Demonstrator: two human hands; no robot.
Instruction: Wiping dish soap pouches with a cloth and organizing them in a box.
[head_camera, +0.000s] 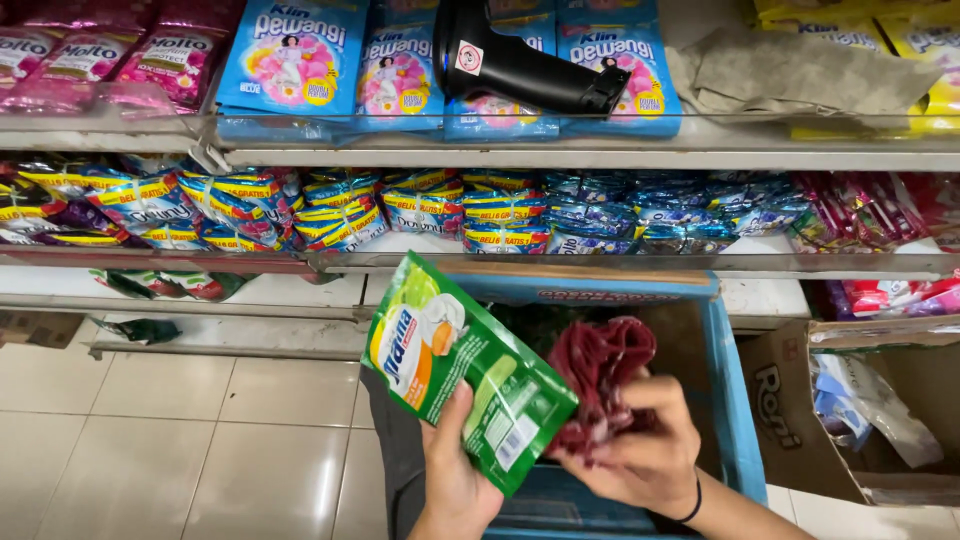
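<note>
Left hand (455, 475): raised from the lower edge of the view, palm toward the camera, thumb pressed across the front of a held item, fingers hidden behind it. Right hand (640, 440): enters from lower right, back facing up, fingers curled closed in a grip. Right wrist carries a dark band.

Open tiled floor (200, 440) left, blue box (725, 390) below, packed shelves (560, 158) blocking ahead
</note>
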